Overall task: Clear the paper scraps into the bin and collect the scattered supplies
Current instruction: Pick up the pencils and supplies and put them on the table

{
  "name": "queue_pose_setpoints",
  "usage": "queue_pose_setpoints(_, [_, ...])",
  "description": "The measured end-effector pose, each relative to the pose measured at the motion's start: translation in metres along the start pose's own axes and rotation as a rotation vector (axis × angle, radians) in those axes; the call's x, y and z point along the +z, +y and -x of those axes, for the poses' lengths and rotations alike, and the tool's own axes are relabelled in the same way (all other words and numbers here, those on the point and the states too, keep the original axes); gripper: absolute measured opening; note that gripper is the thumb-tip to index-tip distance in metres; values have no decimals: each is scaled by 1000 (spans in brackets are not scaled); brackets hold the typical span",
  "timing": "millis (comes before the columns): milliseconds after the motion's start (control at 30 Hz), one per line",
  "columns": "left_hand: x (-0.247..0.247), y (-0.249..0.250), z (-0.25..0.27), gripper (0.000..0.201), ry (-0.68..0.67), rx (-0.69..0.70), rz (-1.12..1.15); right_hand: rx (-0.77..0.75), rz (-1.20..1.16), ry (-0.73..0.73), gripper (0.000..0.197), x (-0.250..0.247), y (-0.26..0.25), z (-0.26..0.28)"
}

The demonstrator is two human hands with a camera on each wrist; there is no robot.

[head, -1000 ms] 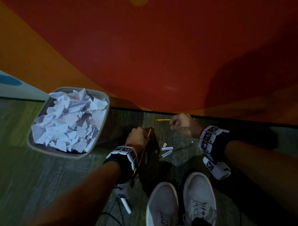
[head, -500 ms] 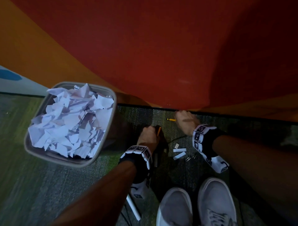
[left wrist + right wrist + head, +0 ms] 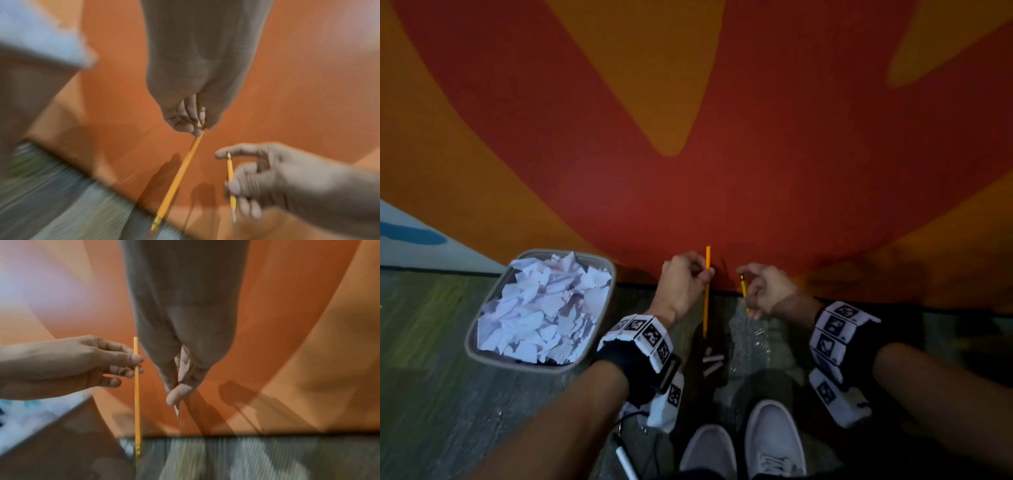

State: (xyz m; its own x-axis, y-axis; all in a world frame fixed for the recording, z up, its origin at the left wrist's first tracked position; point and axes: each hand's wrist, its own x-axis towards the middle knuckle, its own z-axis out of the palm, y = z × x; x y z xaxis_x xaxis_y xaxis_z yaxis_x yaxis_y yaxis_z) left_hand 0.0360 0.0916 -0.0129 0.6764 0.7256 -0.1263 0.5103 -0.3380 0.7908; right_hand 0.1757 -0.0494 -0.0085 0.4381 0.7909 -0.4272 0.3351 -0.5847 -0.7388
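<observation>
At the bottom of the head view a pair of pale shoes (image 3: 743,448) stands on the grey-green carpet (image 3: 441,394). Just above them, in the lower centre, a few short white sticks (image 3: 713,363) lie on the floor between the two forearms, each wrist wrapped in a black band with patterned white blocks.

Higher, at centre frame, the left hand (image 3: 681,286) has its fingers curled round a long yellow pencil (image 3: 706,291), pinching it near the upper end so that it hangs close to upright. Beside it and apart from it, the right hand (image 3: 767,289) pinches a shorter yellow pencil (image 3: 742,289) between thumb and fingers, also roughly upright. The wrist views, though blurred, show the same two grips, with the long pencil's lower end close to the carpet.

At centre left stands a grey bin (image 3: 599,329), heaped to the rim with crumpled white paper scraps (image 3: 541,308).

Behind everything, filling the upper frame, rises a wall (image 3: 722,171) painted in red and orange shapes, with a white and blue patch at the far left.
</observation>
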Motion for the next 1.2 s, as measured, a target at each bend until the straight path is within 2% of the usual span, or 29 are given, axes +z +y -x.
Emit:
queue_pose_setpoints(133, [-27, 82, 26, 11, 34, 134, 76, -101, -27, 60, 25, -60, -35, 71])
queue_pose_setpoints(233, [-42, 150, 50, 12, 16, 253, 123, -151, -15, 167, 7, -105, -59, 125])
queue_pose_setpoints(467, [-52, 311, 105, 14, -30, 552, 168, -217, 190, 454, 8, -207, -97, 255])
queue_pose_setpoints(633, [-28, 407, 135, 15, -51, 728, 291, -139, 302, 700, 14, -275, -85, 341])
queue_pose_setpoints(733, [3, 456, 149, 11, -88, 798, 373, -79, 342, 859, 10, -321, -62, 389])
queue_pose_setpoints(833, [40, 488, 158, 12, -111, 845, 380, 2, 315, 1016, 7, -355, -31, 418])
queue_pose_setpoints(933, [71, 504, 161, 10, -114, 861, 337, 75, 292, 1096, 6, -369, -2, 422])
queue_pose_setpoints(1067, [106, 508, 152, 6, -141, 867, 222, 122, 356, 1076, 7, -368, 22, 409])
queue_pose_setpoints(1200, [123, 509, 152, 4, -247, 909, -16, 183, 393, 976, 9, -366, 31, 398])
